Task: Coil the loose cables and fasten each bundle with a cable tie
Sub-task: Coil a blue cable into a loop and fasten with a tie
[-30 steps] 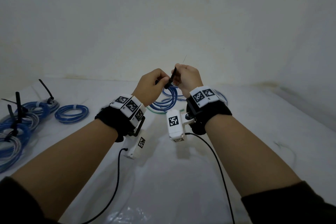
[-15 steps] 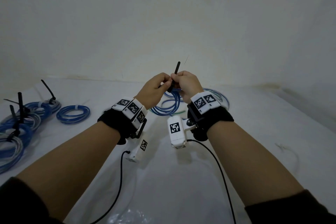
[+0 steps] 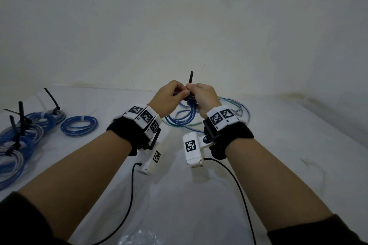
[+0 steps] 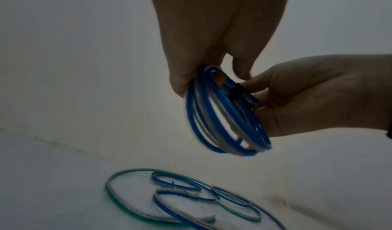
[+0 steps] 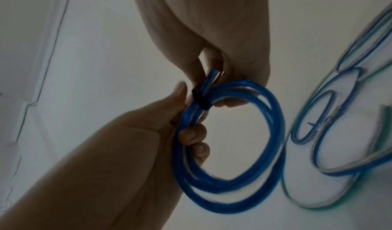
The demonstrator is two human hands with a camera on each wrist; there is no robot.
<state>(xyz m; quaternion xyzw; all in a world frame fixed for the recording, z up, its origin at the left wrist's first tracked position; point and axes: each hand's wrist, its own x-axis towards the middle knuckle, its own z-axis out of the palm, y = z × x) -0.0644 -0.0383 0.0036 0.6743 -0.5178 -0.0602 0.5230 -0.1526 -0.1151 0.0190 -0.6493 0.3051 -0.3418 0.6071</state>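
Blue plastic-coated cable coil (image 5: 229, 133) is up in the air between our two hands, held just above the white tabletop (image 3: 199, 195), with a black cable tie (image 5: 200, 100) already wrapped round the strands and its tail (image 3: 190, 77) sticking straight up. Our left hand (image 3: 169, 97) has its fingers curled round the loops on one side, and our right hand (image 3: 203, 95) is pinching the bundle right next to the tie, so both grips are clenched on the coil. We can't tell from the wrist views whether the tie is cinched fully snug yet. We'd guess this cable is light but springy, the kind that wants to pop back open, and the glossy jacket looks a bit slippery, so the sensible place to hold is right at the tie, where all the strands cross, not out on the free loops. More loose cables (image 4: 169, 196), some edged green, lie on the tabletop right under our hands, not coiled yet. Off to our left sit finished bundles (image 3: 22, 137) with tie tails poking up, plus one small coil (image 3: 79, 126) with a white band.
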